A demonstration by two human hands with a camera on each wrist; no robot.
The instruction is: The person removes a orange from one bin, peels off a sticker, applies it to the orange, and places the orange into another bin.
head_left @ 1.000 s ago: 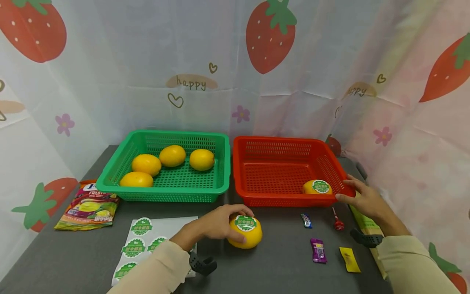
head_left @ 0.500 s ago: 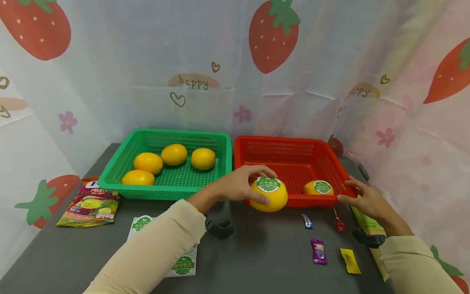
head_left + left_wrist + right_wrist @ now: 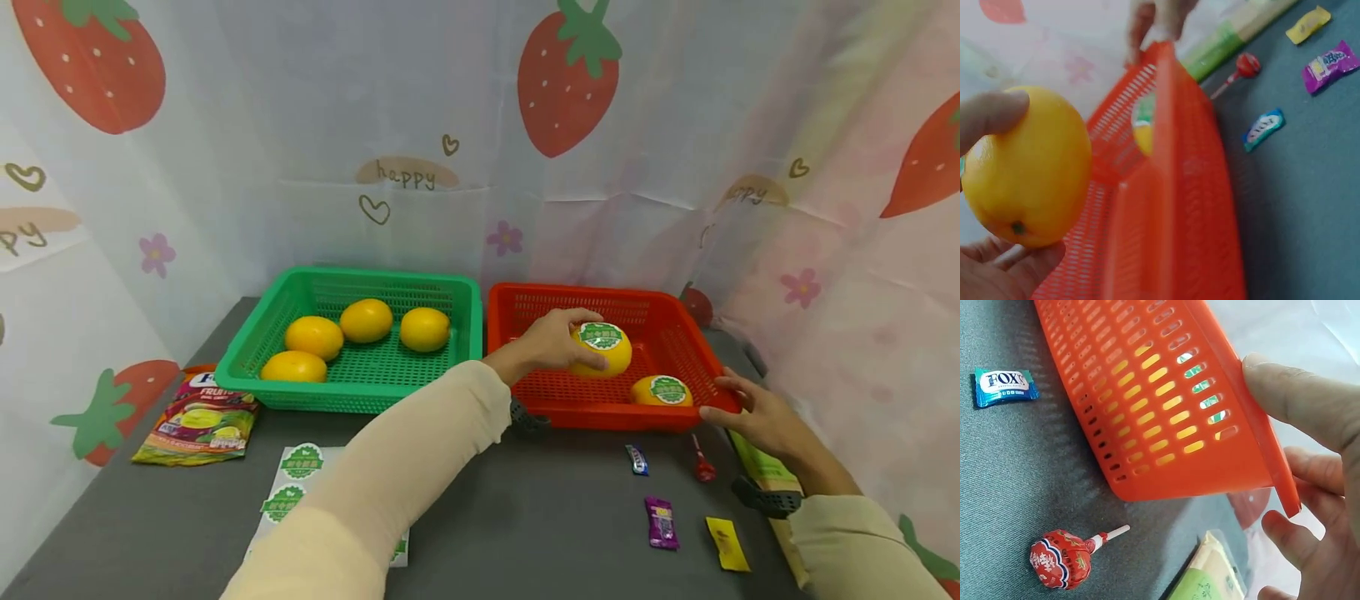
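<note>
My left hand (image 3: 553, 340) holds an oval yellow fruit (image 3: 609, 363) above the red basket (image 3: 585, 416), with thumb and fingers on opposite sides. On top of the fruit is a round green-and-white sticker (image 3: 601, 335). In the left wrist view the held fruit (image 3: 1038, 169) shows a small dark stem end. Another stickered yellow fruit (image 3: 652, 392) lies in the basket's front right corner. My right hand (image 3: 765, 419) grips that corner's rim; the right wrist view shows the thumb (image 3: 1297, 394) on one side and fingers on the other.
A green basket (image 3: 352, 401) at left holds several yellow fruits without visible stickers. A sticker sheet (image 3: 288, 479) lies partly under my left sleeve. Around the table are a candy bag (image 3: 202, 421), a lollipop (image 3: 703, 467), a blue candy (image 3: 637, 460), a purple candy (image 3: 661, 523) and a yellow candy (image 3: 727, 543).
My left hand has lifted the stickered fruit off the table and carried it right and forward, over the red basket. My right hand stays at the basket's corner. The view has shifted slightly.
</note>
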